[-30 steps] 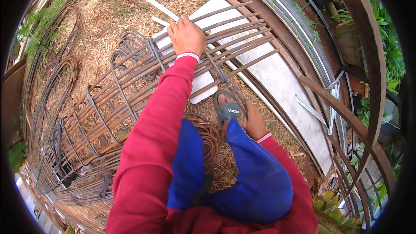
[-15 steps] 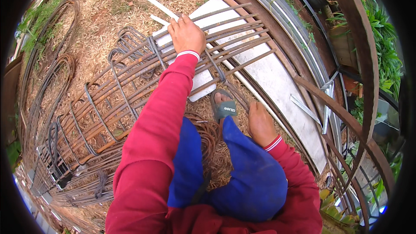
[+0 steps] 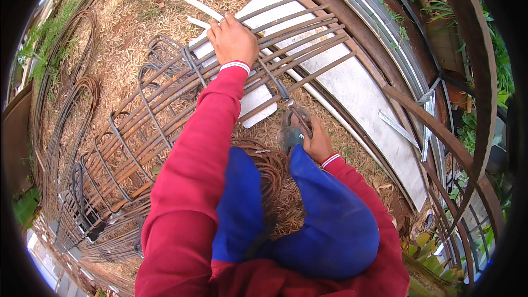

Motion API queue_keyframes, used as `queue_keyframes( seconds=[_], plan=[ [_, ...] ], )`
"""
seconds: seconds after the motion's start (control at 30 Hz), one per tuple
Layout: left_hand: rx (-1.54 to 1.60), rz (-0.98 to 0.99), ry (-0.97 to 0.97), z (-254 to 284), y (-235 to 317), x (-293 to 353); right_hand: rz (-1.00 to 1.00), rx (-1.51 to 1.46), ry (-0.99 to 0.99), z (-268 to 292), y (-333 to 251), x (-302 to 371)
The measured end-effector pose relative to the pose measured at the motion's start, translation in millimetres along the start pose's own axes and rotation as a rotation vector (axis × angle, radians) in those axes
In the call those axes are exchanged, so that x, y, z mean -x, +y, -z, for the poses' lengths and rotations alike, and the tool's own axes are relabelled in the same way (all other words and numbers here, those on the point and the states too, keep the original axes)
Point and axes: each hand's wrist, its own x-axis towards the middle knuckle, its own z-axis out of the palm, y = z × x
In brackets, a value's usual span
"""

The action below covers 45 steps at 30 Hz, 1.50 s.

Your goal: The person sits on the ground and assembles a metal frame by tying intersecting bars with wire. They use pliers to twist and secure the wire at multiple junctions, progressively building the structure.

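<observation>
A long cage of rusty steel bars (image 3: 165, 96), ringed by bent steel stirrups (image 3: 147, 107), lies slantwise before me. My left hand (image 3: 234, 41) is wrapped over the far side of the cage, near the bars' free ends; its fingertips curl out of sight around the steel. On the near side, my right hand (image 3: 318, 140) is closed round the handles of rusty tying pincers (image 3: 300, 115). The pincers' jaws touch the near corner of a stirrup (image 3: 275, 80) at a bar. Any wire between the jaws is too small to make out.
A coil of rusty wire (image 3: 269, 168) lies by my feet. White boards (image 3: 352, 93) rest on the right beneath the bar ends. Beyond them curve brown metal rails (image 3: 440, 126). More looped steel rods (image 3: 82, 96) lie left on straw-covered ground. Loose stirrups (image 3: 162, 49) are heaped behind the cage.
My right hand has moved up and left, closer to the cage, and the pincers' handles have swung with it. My left hand keeps its hold; the view has shifted slightly.
</observation>
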Motion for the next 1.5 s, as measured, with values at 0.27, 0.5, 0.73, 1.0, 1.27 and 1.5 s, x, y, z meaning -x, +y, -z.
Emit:
queue_keyframes(
  seconds=[0.27, 0.5, 0.73, 1.0, 1.27, 1.5],
  plan=[
    [-0.007, -0.008, -0.001, 2.4, 0.9, 0.6, 0.022, -0.048, 0.026, -9.4, 9.1, -7.9],
    [-0.005, 0.003, 0.003, 3.7, 0.0, -1.3, -0.257, -0.728, -0.615, 56.0, -20.8, 3.9],
    [0.004, 0.012, 0.011, -2.6, -0.9, -0.6, -0.428, -0.876, -0.819, 99.2, -40.7, -17.5],
    [0.044, 0.03, -0.01, -0.5, 1.7, 0.2, 0.168, 0.408, -0.14, 97.6, -80.2, 14.3],
    [0.002, 0.02, -0.002, -2.6, 0.7, -0.5, 0.191, 0.766, 0.002, 96.5, -73.6, 17.6],
    [-0.016, 0.024, 0.006, -3.9, 1.2, 0.0, -0.163, 0.256, -0.322, 81.8, -52.4, 11.3]
  ],
)
